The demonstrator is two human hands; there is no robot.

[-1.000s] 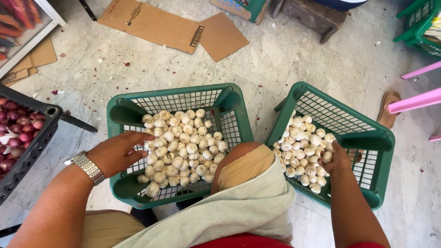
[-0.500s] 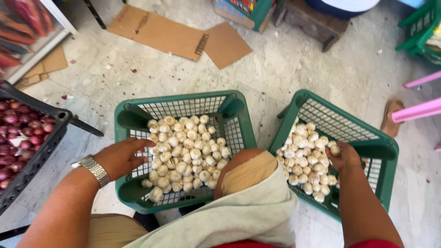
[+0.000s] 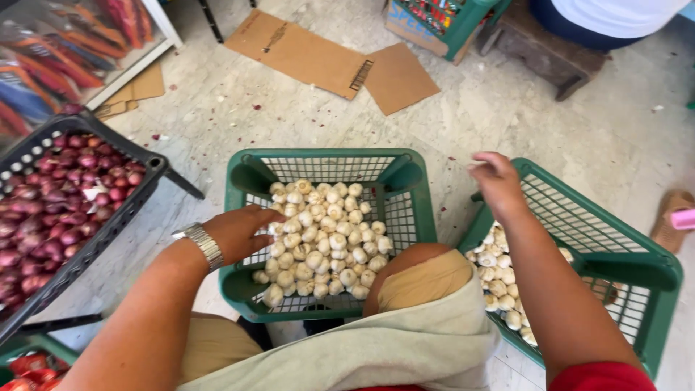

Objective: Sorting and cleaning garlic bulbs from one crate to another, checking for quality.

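Garlic (image 3: 322, 235) fills the near half of the middle green crate (image 3: 246, 177), piled against its left and front walls. More garlic lies in the right crate (image 3: 637, 253), low in its near corner beside the knee. The left hand (image 3: 242, 232), with a metal watch (image 3: 203, 245) at the wrist, rests palm down on the bulbs at the left edge of the pile, fingers spread flat and gripping nothing that shows. The right hand (image 3: 496, 181) is raised above the gap between the two crates; its fingers are curled narrow, and whether they hold a bulb cannot be told. A black crate (image 3: 137, 199) of red onions (image 3: 58, 195) stands to the left. Flat brown cardboard (image 3: 318, 54) lies on the floor beyond the crates. Top left, long red and orange packets (image 3: 72, 43) sit behind a clear panel. Top middle, a green crate holds a brown box (image 3: 409, 22) with printed letters.
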